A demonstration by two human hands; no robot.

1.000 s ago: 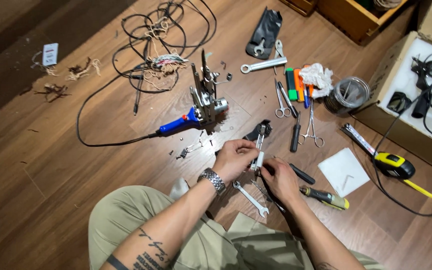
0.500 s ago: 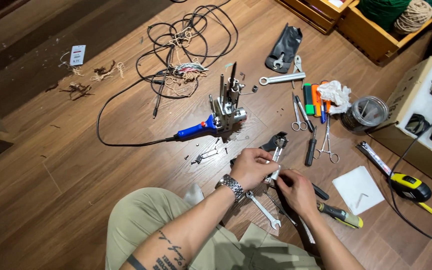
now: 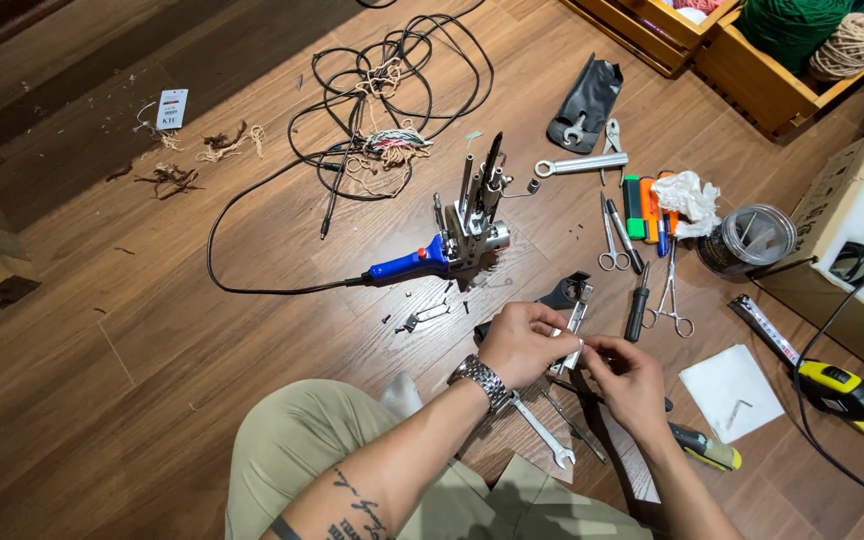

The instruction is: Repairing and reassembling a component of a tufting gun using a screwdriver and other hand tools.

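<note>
Head camera looks steeply down, near, at wooden floor.

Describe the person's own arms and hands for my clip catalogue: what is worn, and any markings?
Both arms are bare, with no sleeves or gloves. The left hand has a silver metal link wristwatch at its wrist, and dark tattoo lettering runs along the left forearm. The right hand and its forearm show no watch or band; rings cannot be made out.

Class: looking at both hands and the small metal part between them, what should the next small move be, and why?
Probably steady the small silver metal bracket with the left hand while the right hand seats its tiny piece, since both sets of fingertips already meet at the bracket above the wooden floor.
</note>
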